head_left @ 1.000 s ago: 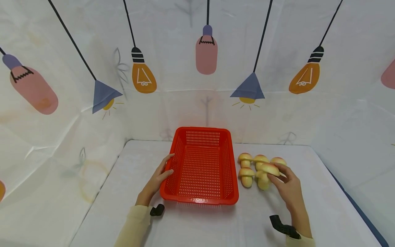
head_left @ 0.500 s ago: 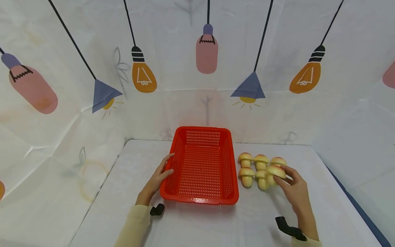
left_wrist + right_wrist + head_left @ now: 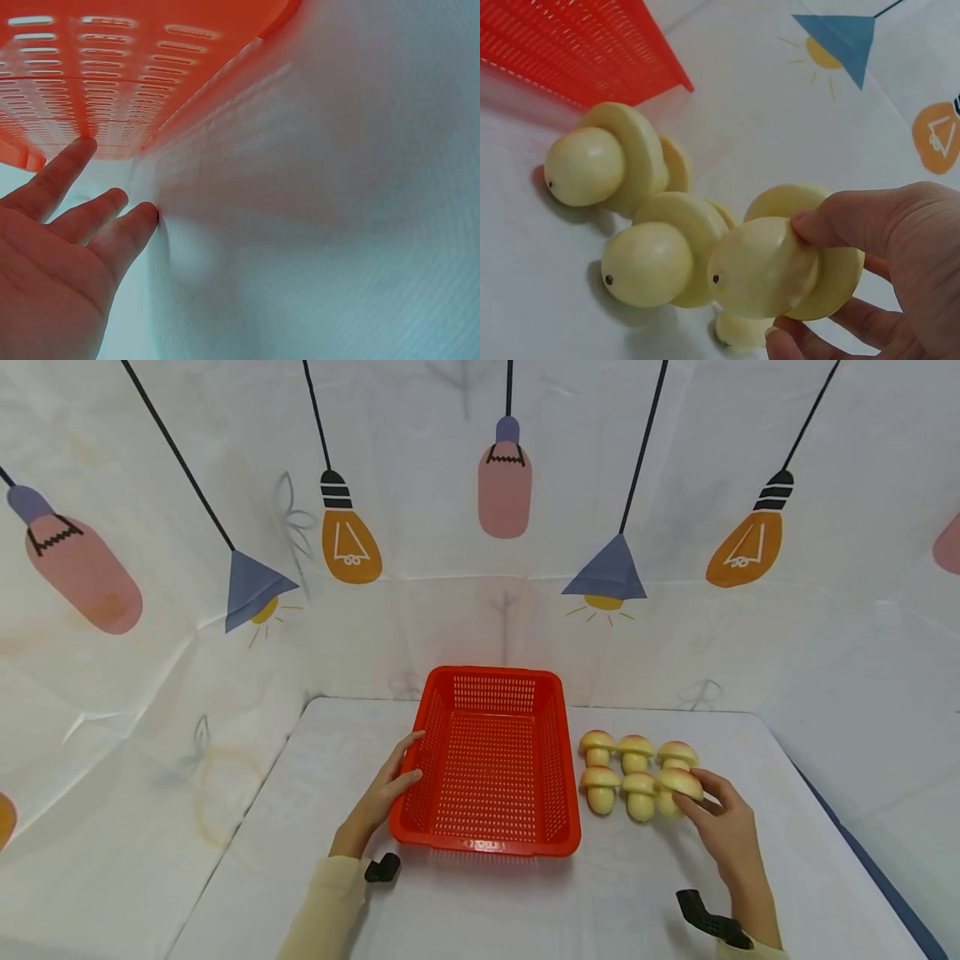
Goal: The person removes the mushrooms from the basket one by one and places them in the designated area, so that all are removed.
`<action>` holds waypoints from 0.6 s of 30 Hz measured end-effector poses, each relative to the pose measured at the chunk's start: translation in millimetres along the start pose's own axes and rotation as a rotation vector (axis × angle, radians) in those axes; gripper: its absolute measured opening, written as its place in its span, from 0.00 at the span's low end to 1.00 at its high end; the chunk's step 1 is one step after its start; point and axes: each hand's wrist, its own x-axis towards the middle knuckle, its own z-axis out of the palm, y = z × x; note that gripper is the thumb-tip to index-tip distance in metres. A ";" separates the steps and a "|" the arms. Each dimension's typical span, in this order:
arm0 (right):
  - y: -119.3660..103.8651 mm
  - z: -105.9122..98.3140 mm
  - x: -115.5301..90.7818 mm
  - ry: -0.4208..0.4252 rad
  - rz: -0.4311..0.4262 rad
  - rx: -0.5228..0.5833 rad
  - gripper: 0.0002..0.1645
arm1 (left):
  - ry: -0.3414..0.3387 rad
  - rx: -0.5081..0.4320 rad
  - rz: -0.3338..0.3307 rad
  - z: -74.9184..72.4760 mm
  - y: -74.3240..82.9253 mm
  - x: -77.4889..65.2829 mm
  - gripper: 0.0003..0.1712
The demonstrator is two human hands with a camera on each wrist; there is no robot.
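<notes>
My left hand [image 3: 381, 797] rests on the left side of a red plastic basket [image 3: 567, 760], thumb and forefinger at its rim. Its other fingers [image 3: 56, 176] are spread and fairly straight below, one tip at the slotted outer wall. With thumb and fingers, my right hand [image 3: 726, 821] pinches a pale yellow toy mushroom [image 3: 679, 783] with a reddish cap. In the right wrist view this mushroom [image 3: 754, 266] lies tilted, stem end toward the camera, beside another mushroom [image 3: 649, 262]. Several like it, among them one mushroom [image 3: 600, 789] near the basket, stand close together in two rows.
The basket stands on a white-covered table [image 3: 495, 910], just left of the mushrooms. A white curtain-like sheet [image 3: 450, 627] printed with lamps rises behind the table and along both sides.
My right hand has moved right and slightly toward me with the mushroom, bringing it to the right end of the front row. The left hand and basket have stayed put.
</notes>
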 end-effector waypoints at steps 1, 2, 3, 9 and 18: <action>0.8 -0.1 0.2 -0.001 0.001 -0.003 0.37 | 0.001 0.003 -0.002 0.0 0.3 0.0 0.38; 1.6 -0.3 0.5 -0.005 0.003 -0.006 0.37 | 0.002 0.007 -0.004 -0.1 0.6 0.0 0.38; 2.4 -0.7 1.0 -0.006 0.003 -0.008 0.37 | 0.002 0.009 -0.006 -0.2 0.9 0.0 0.38; 7.4 -5.9 3.1 0.006 0.011 0.011 0.37 | 0.002 0.018 -0.013 -0.8 1.1 -0.2 0.38; 20.9 -12.0 7.9 -0.006 0.101 0.013 0.41 | -0.002 0.007 -0.012 -1.2 -0.5 -0.2 0.39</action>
